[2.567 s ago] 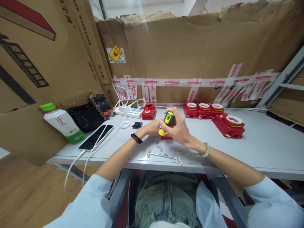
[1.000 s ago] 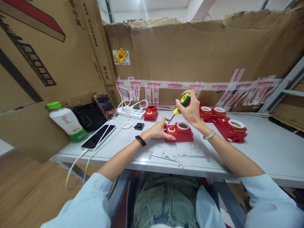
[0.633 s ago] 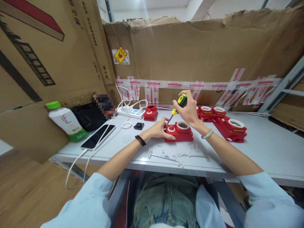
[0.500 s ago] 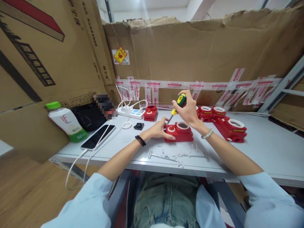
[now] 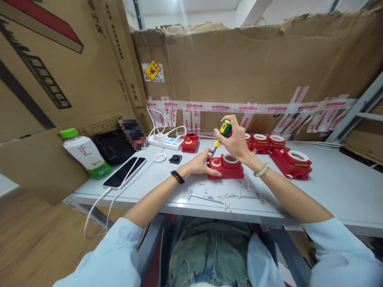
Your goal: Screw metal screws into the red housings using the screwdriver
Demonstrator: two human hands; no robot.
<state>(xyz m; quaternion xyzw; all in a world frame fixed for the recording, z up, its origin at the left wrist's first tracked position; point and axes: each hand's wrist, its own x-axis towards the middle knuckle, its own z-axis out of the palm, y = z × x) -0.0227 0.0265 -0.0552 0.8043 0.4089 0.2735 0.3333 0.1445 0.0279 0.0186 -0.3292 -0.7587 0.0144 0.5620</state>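
A red housing (image 5: 229, 171) with a white ring round its dark window lies in front of me. My left hand (image 5: 201, 163) grips its left end, thumb along the front and fingers behind. In my right hand (image 5: 235, 139) is a screwdriver (image 5: 225, 128) with a green and yellow handle, tilted so that its shaft runs down to the housing's back left corner. The tip meets the housing close to my left fingertips; any screw there is too small to make out. Nearer to me lie metal T-shaped rods (image 5: 206, 198) with white cords and several small screws (image 5: 202, 184).
More red housings (image 5: 291, 163) stand at the right, and another red housing (image 5: 189, 142) at the back. A white ring (image 5: 160, 158), a black square part (image 5: 175, 159), a phone (image 5: 125, 173), a bottle (image 5: 86, 153) and a power strip (image 5: 166, 141) occupy the left side.
My right hand and the screwdriver have shifted slightly left and the handle has turned a little. My left hand stays on the red housing.
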